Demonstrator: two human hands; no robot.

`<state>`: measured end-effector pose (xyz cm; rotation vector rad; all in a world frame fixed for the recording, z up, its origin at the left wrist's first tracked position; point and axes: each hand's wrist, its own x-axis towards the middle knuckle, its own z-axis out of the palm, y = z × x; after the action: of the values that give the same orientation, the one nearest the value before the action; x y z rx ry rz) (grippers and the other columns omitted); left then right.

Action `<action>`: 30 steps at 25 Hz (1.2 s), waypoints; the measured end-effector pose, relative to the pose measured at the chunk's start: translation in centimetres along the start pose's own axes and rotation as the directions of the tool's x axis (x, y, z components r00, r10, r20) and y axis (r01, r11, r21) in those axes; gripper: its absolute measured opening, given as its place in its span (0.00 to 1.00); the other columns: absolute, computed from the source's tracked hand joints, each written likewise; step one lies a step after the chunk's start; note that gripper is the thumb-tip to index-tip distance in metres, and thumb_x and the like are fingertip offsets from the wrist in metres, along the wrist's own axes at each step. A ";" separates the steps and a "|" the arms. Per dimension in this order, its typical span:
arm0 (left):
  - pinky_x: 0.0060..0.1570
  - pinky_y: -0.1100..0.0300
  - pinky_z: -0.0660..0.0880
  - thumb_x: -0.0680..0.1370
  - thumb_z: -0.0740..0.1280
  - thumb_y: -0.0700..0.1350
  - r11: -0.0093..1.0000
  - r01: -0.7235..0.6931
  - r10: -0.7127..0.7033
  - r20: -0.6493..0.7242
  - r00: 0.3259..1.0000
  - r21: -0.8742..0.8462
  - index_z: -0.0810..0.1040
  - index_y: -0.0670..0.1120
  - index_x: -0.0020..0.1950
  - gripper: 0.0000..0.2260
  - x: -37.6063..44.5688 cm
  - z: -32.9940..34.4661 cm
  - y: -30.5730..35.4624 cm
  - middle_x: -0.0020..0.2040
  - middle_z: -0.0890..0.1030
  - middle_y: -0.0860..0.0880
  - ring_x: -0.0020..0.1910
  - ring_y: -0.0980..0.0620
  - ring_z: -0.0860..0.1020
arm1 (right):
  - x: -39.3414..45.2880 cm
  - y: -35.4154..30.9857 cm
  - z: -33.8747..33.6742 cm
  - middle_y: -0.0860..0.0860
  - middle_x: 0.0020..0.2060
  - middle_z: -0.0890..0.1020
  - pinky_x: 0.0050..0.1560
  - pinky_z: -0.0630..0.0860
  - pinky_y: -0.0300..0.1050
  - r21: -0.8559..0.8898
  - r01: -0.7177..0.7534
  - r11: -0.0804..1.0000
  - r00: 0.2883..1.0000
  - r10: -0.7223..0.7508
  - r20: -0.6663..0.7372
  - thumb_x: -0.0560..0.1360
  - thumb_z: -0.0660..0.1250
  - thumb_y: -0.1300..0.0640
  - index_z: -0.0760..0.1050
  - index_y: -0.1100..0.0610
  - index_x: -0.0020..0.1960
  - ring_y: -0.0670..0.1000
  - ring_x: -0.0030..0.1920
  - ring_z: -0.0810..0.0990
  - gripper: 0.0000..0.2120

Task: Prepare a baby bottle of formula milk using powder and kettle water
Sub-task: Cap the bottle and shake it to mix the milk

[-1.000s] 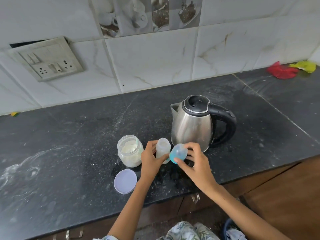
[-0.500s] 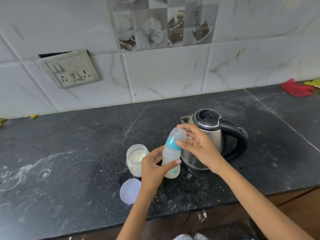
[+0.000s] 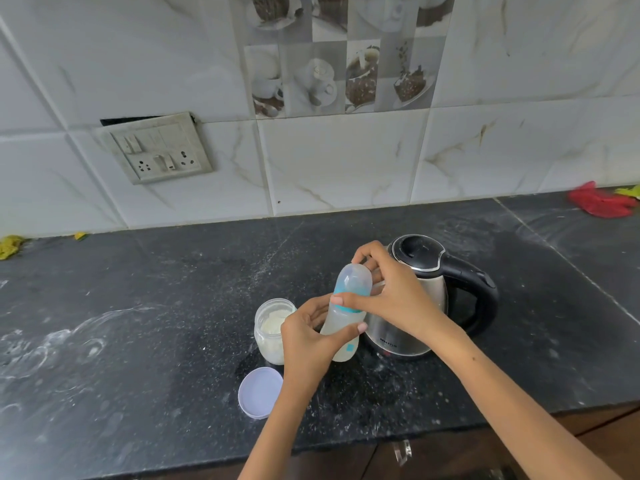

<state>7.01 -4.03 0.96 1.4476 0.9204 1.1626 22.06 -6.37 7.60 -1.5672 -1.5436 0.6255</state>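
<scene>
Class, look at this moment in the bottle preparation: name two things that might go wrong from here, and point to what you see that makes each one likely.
1. The bottle is tilted and lifted, held by the left hand while the right hand works the cap. If the cap sits crooked, liquid may leak out.
2. The powder jar stands open right beside the left hand, its lid lying on the counter. A nudge might tip it and spill powder.

A home kitchen: a dark speckled stone countertop (image 3: pixel 145 327), dusted with white powder, runs along a wall of marbled white tiles (image 3: pixel 339 164), one band printed with cups and coffee beans. A switch-and-socket plate (image 3: pixel 157 150) sits in the wall, a steel electric kettle (image 3: pixel 420 299) stands on the counter, and wooden cabinet fronts (image 3: pixel 519 455) show below.
</scene>
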 end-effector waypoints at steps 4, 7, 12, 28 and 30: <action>0.47 0.71 0.74 0.61 0.81 0.39 1.000 -0.024 0.024 -0.046 0.999 0.006 0.82 0.45 0.53 0.22 -0.3 -0.3 0.6 0.46 0.85 0.54 0.48 0.58 0.82 | -0.1 0.2 -1.5 0.46 0.65 0.75 0.59 0.78 0.41 0.357 -0.153 0.921 0.961 0.054 0.272 0.68 0.76 0.65 0.69 0.55 0.63 0.45 0.63 0.77 0.27; 0.48 0.71 0.74 0.61 0.82 0.41 0.997 -0.060 0.064 -0.063 0.996 0.050 0.82 0.46 0.54 0.23 -0.5 -0.3 0.9 0.47 0.85 0.55 0.49 0.59 0.82 | -0.5 0.2 -1.0 0.48 0.55 0.82 0.51 0.80 0.38 0.328 -0.115 0.938 0.985 0.066 0.158 0.65 0.80 0.62 0.73 0.55 0.59 0.42 0.53 0.81 0.26; 0.51 0.66 0.76 0.62 0.81 0.41 0.997 -0.056 0.059 -0.065 0.996 0.049 0.82 0.48 0.55 0.22 -0.9 -0.3 1.3 0.49 0.85 0.56 0.51 0.57 0.82 | -0.9 0.5 0.2 0.44 0.61 0.78 0.58 0.76 0.35 0.293 -0.152 0.944 0.976 0.096 0.196 0.66 0.79 0.57 0.69 0.50 0.64 0.39 0.59 0.78 0.30; 0.60 0.51 0.75 0.75 0.68 0.44 0.951 0.205 -0.139 0.275 0.951 -0.231 0.78 0.41 0.60 0.15 -0.1 -2.4 3.6 0.55 0.83 0.42 0.56 0.44 0.80 | -3.7 1.0 0.6 0.52 0.54 0.85 0.56 0.79 0.43 0.471 -0.303 0.829 0.944 0.195 0.264 0.67 0.74 0.54 0.72 0.55 0.62 0.49 0.56 0.83 0.25; 0.58 0.56 0.76 0.78 0.66 0.44 0.958 0.210 -0.139 0.321 0.937 -0.196 0.78 0.42 0.61 0.13 -0.2 -2.1 4.3 0.55 0.83 0.44 0.57 0.47 0.80 | -3.7 1.0 1.3 0.55 0.52 0.86 0.54 0.80 0.45 0.543 -0.285 0.790 0.956 0.193 0.221 0.67 0.73 0.54 0.70 0.58 0.60 0.52 0.54 0.84 0.25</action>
<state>4.76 -4.52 5.19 1.2840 0.6624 0.8518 21.08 -9.59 5.33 -1.2663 -1.1080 1.2551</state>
